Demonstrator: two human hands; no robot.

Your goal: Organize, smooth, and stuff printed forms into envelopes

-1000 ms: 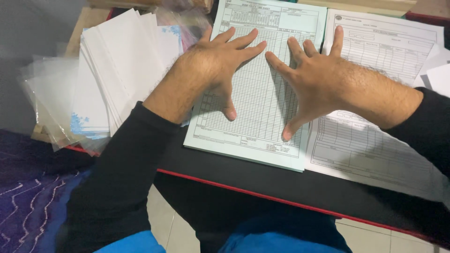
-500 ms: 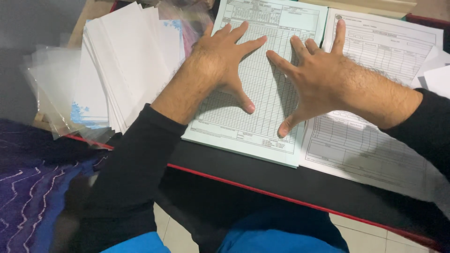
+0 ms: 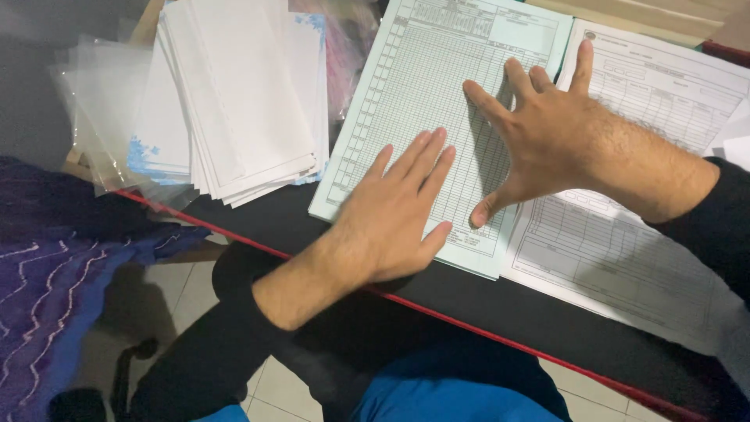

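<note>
From my remote seat: my left hand (image 3: 394, 215) lies flat, fingers together, on the pale green form pad (image 3: 437, 101) at the dark surface's (image 3: 500, 312) near edge; my right hand (image 3: 547, 133), fingers spread, presses it too. Neither grips anything. The pad sits close to that edge, so I judge a push could slide it off. The white form sheet (image 3: 641, 234) runs beneath my right forearm; white envelopes (image 3: 234, 94) are cut off at the top.
</note>
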